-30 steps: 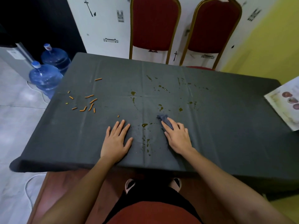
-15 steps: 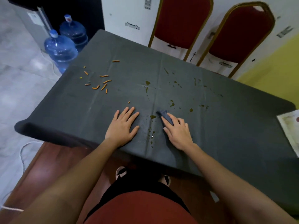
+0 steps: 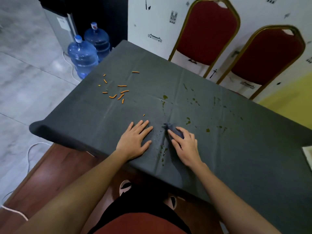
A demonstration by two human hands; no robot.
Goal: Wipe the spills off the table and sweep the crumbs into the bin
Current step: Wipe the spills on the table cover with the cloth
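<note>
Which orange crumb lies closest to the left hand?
The lone small crumb just beyond the left hand; the other crumbs cluster farther off.

Two chairs [image 3: 208,31] crowd the table [image 3: 244,157] far edge

Function room: clothed table [image 3: 236,157], 2 banquet chairs [image 3: 207,31].

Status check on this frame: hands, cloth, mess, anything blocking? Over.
Left hand flat on tablecloth, holding nothing. Right hand fingers bent over dark cloth, pressing it down. Green spills and orange crumbs uncleared; no bin in view.
</note>
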